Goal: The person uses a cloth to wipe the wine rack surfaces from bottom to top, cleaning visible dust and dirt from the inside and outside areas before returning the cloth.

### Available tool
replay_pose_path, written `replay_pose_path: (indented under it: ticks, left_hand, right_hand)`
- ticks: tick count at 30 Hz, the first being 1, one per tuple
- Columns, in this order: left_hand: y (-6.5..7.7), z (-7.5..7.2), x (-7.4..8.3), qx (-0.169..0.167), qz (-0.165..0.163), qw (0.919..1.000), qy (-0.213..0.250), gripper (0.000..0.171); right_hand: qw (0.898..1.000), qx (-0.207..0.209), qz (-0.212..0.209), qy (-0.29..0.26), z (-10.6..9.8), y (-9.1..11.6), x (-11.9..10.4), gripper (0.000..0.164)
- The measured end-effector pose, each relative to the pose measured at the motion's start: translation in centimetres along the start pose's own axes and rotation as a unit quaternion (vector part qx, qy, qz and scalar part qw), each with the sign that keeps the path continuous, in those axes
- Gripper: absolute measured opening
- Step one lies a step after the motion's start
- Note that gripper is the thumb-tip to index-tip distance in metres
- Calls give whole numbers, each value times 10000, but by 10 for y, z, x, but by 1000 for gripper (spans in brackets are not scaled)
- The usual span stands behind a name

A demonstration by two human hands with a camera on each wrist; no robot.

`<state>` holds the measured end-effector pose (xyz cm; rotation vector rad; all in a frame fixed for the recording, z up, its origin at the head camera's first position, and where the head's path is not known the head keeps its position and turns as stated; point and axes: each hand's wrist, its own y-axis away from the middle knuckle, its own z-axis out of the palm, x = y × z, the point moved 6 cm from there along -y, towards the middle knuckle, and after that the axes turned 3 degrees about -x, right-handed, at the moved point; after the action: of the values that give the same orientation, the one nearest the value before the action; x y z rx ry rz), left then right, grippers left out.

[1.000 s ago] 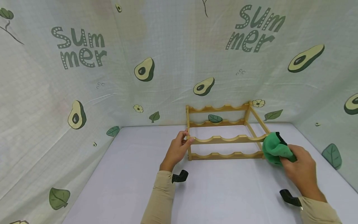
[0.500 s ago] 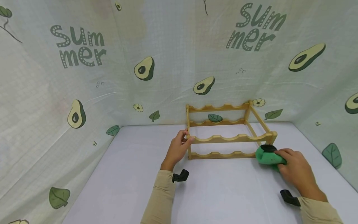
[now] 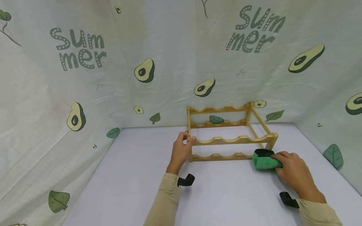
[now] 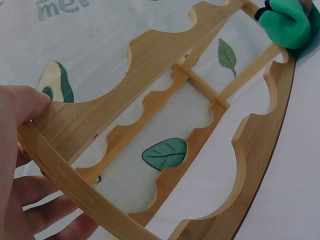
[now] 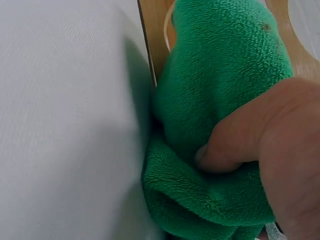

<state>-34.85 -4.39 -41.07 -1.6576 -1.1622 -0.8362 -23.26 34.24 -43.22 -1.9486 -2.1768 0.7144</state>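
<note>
A wooden bottle rack (image 3: 230, 140) with scalloped rails stands toward the back of the white table. My left hand (image 3: 180, 153) grips its front left corner; in the left wrist view the thumb lies on the upper rail (image 4: 82, 120) and the fingers are behind the side post (image 4: 75, 185). A green cloth (image 3: 265, 162) with a dark edge is bunched in my right hand (image 3: 295, 172), against the right end of the lower front rail (image 3: 223, 157). The right wrist view has my thumb pressed into the fuzzy cloth (image 5: 225, 65); the other fingers are mostly hidden.
The white tabletop (image 3: 135, 175) stretches in front and to the left of the rack. Behind and at both sides hangs a pale sheet (image 3: 169, 37) printed with avocados, leaves and lettering. It comes down close behind the rack.
My right hand has carried the green cloth from the upper right front corner down to the lower front rail, then a little left. The left hand keeps its hold and the rack stays put.
</note>
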Motion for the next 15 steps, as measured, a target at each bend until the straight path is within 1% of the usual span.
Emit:
replay_pose_path:
  ticks: [3,8,11,15]
  left_hand:
    - [1,0,-1,-28,2,10000,-58,27]
    - [1,0,-2,-82,23,9999,-107,26]
    - [0,0,-1,-90,37,9999,-116,28]
    - [0,-1,1,-124,22,9999,-110,30]
  right_hand:
    - [9995,178,230,-103,-2,1,2,39]
    - [9944,806,565,-389,-13,3,5,39]
    - [9865,1347,706,-606,-21,5,5,37]
    - [9696,2161,761,-858,-30,8,5,35]
